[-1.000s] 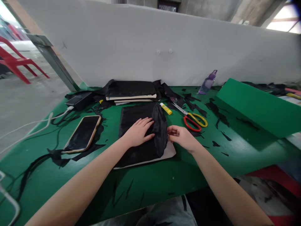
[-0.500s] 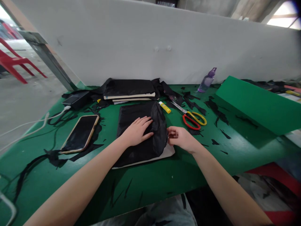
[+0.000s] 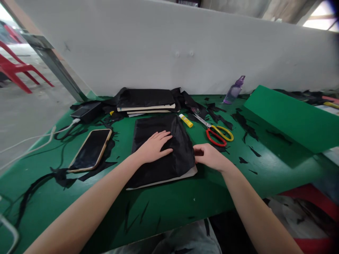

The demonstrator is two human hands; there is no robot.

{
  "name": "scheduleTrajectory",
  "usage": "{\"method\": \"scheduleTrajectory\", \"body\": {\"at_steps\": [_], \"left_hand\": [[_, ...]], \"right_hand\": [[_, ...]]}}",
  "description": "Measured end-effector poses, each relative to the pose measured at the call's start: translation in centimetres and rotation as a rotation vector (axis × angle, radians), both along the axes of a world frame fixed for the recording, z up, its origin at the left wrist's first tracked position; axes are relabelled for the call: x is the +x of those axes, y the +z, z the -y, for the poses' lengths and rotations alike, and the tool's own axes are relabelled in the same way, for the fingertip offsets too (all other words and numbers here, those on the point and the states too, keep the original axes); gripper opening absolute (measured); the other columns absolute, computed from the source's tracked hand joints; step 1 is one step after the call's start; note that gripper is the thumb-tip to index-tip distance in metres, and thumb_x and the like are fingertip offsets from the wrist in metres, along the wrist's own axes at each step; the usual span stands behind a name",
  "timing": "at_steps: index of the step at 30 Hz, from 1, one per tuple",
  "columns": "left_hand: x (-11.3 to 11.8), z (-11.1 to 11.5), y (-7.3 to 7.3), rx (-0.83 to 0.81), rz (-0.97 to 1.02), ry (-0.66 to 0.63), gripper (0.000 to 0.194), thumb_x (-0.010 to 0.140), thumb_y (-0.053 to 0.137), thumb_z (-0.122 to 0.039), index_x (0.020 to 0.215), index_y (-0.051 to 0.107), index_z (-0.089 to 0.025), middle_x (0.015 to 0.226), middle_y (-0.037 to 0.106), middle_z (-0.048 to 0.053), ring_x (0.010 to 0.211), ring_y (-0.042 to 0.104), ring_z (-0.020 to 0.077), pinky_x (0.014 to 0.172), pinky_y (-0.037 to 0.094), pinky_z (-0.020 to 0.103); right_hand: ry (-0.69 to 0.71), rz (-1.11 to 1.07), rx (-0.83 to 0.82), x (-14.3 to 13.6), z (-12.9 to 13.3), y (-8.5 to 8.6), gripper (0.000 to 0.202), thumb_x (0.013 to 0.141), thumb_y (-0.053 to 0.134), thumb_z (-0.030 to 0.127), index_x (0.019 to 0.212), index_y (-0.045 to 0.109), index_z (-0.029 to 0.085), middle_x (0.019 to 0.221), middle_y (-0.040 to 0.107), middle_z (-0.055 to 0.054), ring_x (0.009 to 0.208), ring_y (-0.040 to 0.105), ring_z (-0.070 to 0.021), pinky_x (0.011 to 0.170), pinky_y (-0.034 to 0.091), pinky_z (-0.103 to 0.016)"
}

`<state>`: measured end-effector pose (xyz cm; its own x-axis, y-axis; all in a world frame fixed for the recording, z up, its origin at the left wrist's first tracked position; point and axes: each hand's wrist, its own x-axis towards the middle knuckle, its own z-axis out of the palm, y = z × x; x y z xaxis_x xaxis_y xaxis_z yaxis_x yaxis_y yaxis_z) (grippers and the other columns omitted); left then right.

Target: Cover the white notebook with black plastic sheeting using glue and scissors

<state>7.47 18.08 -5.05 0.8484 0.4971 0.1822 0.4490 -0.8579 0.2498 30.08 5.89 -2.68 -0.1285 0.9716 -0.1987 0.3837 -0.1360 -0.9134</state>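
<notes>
A flat panel covered in black fabric lies in front of me, with a strip of its pale base showing along the near edge and at the near right corner. My left hand rests flat on the cloth, fingers spread. At the panel's right edge, my right hand has its fingers curled and pinched on the fabric's border; the fingertips are partly hidden. A yellow glue stick lies just beyond the panel's far right corner. Scissors with red and yellow handles lie farther right.
Black-covered boards are stacked at the back by the white partition. On the left are a phone and a black box with a white cable. A purple bottle and a green board stand right, among black scraps.
The right hand has moved slightly right, drawing the bunched fabric outward so it lies flatter over the panel's right edge. The left hand has stayed in place.
</notes>
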Motion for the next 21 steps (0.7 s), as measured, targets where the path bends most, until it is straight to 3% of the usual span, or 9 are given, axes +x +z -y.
{"method": "scheduleTrajectory", "body": {"at_steps": [4,8,11,16,21], "left_hand": [[-0.6,-2.1,1.3,-0.075,0.051,0.060,0.050,0.092,0.032,-0.048,0.132,0.040,-0.020,0.140,0.042,0.005,0.130,0.036,0.0148,0.109,0.027,0.029],[0.1,-4.8,2.1,0.015,0.016,0.195,0.056,0.092,0.030,-0.049,0.134,0.038,-0.014,0.140,0.041,0.010,0.131,0.034,0.0197,0.110,0.026,0.034],[2.3,-6.2,2.0,0.018,-0.010,0.248,0.062,0.091,0.026,-0.052,0.136,0.035,-0.010,0.142,0.038,0.015,0.132,0.033,0.0252,0.108,0.027,0.041],[7.0,-7.2,1.0,0.022,-0.022,0.284,0.071,0.089,0.016,-0.061,0.140,0.029,-0.014,0.150,0.022,0.012,0.138,0.020,0.0273,0.108,0.024,0.048],[8.9,-7.7,-1.2,0.035,-0.015,0.324,0.078,0.087,0.012,-0.064,0.140,0.030,-0.009,0.148,0.027,0.014,0.138,0.020,0.0274,0.110,0.020,0.048]], "right_hand": [[-0.227,0.101,0.060,0.9,-0.8,-0.6,0.021,0.070,0.057,0.022,0.091,0.057,0.017,0.086,0.063,-0.005,0.060,0.058,-0.0120,0.063,0.048,-0.030],[-0.435,0.153,0.237,0.8,-1.5,-0.7,0.023,0.079,0.052,0.033,0.098,0.054,0.019,0.096,0.061,-0.006,0.061,0.058,-0.0122,0.062,0.048,-0.031],[-0.457,0.201,0.296,0.5,-1.9,-0.9,0.024,0.081,0.050,0.037,0.098,0.053,0.020,0.094,0.061,-0.005,0.064,0.059,-0.0132,0.065,0.048,-0.032],[-0.443,0.298,0.295,0.5,-2.2,-1.4,0.025,0.082,0.050,0.040,0.098,0.054,0.021,0.094,0.062,-0.004,0.068,0.060,-0.0153,0.068,0.048,-0.033],[-0.472,0.310,0.282,0.5,-2.2,-1.1,0.025,0.084,0.049,0.042,0.098,0.054,0.022,0.095,0.062,-0.004,0.067,0.060,-0.0148,0.068,0.048,-0.032]]}}
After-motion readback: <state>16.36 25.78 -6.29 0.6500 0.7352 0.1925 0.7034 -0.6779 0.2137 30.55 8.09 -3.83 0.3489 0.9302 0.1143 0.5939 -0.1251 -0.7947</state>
